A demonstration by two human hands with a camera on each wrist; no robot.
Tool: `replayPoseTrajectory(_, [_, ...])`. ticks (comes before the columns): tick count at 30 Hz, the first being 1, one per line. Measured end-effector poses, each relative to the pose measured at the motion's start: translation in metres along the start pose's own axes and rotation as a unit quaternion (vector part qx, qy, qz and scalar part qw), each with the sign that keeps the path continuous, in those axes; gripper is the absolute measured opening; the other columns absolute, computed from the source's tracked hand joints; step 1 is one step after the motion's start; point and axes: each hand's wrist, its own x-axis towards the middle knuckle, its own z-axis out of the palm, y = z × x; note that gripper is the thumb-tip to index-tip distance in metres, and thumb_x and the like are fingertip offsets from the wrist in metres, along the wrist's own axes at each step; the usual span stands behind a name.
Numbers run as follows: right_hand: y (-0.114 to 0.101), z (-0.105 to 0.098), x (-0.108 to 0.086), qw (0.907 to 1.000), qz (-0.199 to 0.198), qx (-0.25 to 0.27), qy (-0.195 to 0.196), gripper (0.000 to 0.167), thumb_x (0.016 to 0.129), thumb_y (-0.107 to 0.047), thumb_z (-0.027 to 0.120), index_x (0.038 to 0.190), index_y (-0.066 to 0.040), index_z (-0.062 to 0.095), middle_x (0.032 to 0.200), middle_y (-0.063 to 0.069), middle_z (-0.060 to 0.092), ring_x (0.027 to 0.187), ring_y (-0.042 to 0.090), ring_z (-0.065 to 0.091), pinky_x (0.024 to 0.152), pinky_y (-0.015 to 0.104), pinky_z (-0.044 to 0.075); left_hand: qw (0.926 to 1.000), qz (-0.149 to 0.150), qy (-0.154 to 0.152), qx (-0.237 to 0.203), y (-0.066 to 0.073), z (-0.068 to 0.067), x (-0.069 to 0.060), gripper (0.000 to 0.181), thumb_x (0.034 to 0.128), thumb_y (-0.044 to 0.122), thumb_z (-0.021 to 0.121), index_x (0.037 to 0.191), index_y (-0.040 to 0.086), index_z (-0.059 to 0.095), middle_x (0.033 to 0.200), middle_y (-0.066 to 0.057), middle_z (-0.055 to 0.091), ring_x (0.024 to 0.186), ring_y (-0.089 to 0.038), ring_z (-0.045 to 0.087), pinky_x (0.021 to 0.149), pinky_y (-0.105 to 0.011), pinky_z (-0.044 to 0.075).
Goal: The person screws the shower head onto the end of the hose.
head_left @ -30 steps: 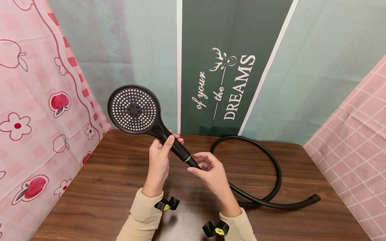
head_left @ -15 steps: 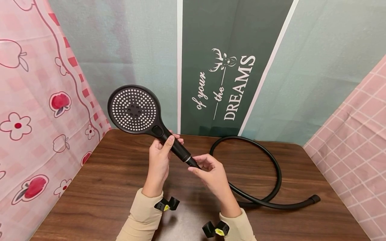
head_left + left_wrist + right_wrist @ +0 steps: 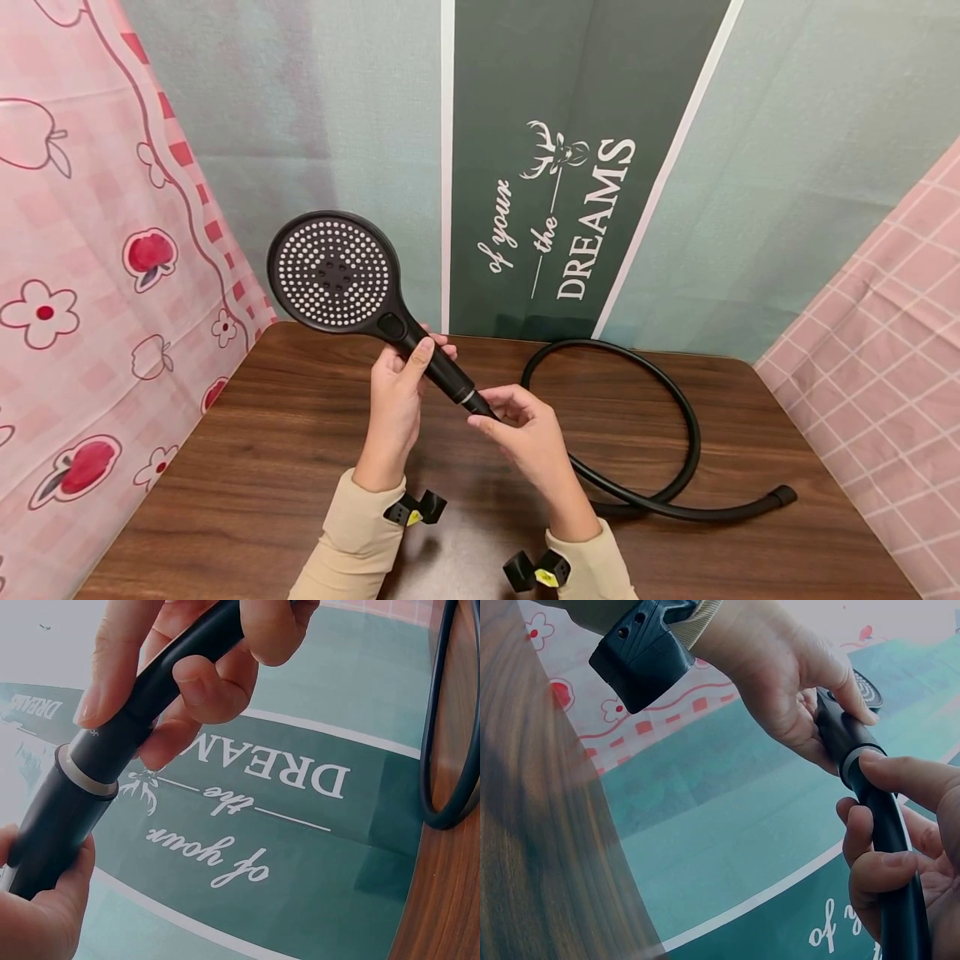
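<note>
A black shower head (image 3: 335, 271) with white nozzles is raised above the table, tilted up to the left. My left hand (image 3: 397, 396) grips its handle, thumb along the front. At the handle's lower end, my right hand (image 3: 528, 433) pinches the end fitting (image 3: 112, 742) of a black shower hose (image 3: 693, 417). Handle and fitting are in line. A pale ring (image 3: 86, 776) shows between them in the left wrist view; whether the thread is engaged I cannot tell. In the right wrist view, the right fingers wrap round the hose (image 3: 900, 900) below the fitting.
The hose lies in a loop on the brown wooden table (image 3: 285, 467), its free end (image 3: 783, 495) toward the right. A green cloth with lettering (image 3: 592, 217) stands behind. Pink patterned cloths hang at the left (image 3: 75, 333) and right (image 3: 885, 358).
My right fingers have shifted very slightly downward at the hose fitting. The shower head and my left hand look unmoved.
</note>
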Motion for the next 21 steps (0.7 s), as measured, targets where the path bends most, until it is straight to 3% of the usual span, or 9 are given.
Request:
replayPoseTrajectory(6, [0.0009, 0.0004, 0.0009, 0.9999, -0.015, -0.005, -0.004, 0.036, 0.079, -0.003, 0.081, 0.112, -0.003, 0.065, 0.094, 0.018, 0.067, 0.056, 0.007, 0.048, 0.041, 0.019, 0.040, 1.0000, 0.004, -0.004, 0.004, -0.0005, -0.0001, 0.0005, 0.035, 0.1020, 0.011, 0.054, 0.130, -0.008, 0.043, 0.095, 0.005, 0.071, 0.088, -0.007, 0.073, 0.093, -0.025, 0.057])
replayPoseTrajectory(13, [0.0014, 0.0008, 0.0003, 1.0000, -0.003, 0.003, 0.002, 0.032, 0.079, -0.003, 0.082, 0.107, -0.004, 0.068, 0.084, 0.005, 0.065, 0.052, 0.006, 0.044, 0.042, 0.016, 0.038, 1.0000, 0.004, -0.005, 0.005, -0.0006, -0.0002, 0.0005, 0.037, 0.1022, 0.010, 0.053, 0.131, -0.010, 0.041, 0.094, 0.005, 0.071, 0.088, -0.007, 0.073, 0.093, -0.024, 0.057])
replayPoseTrajectory(21, [0.0015, -0.0003, -0.0001, 1.0000, 0.003, 0.000, -0.001, 0.030, 0.080, -0.004, 0.081, 0.108, -0.004, 0.070, 0.083, 0.006, 0.063, 0.051, 0.007, 0.043, 0.042, 0.017, 0.038, 1.0000, 0.000, 0.000, 0.005, 0.0002, 0.0001, -0.0001, 0.030, 0.1024, 0.008, 0.052, 0.129, -0.005, 0.045, 0.095, 0.004, 0.071, 0.089, -0.007, 0.073, 0.096, -0.027, 0.056])
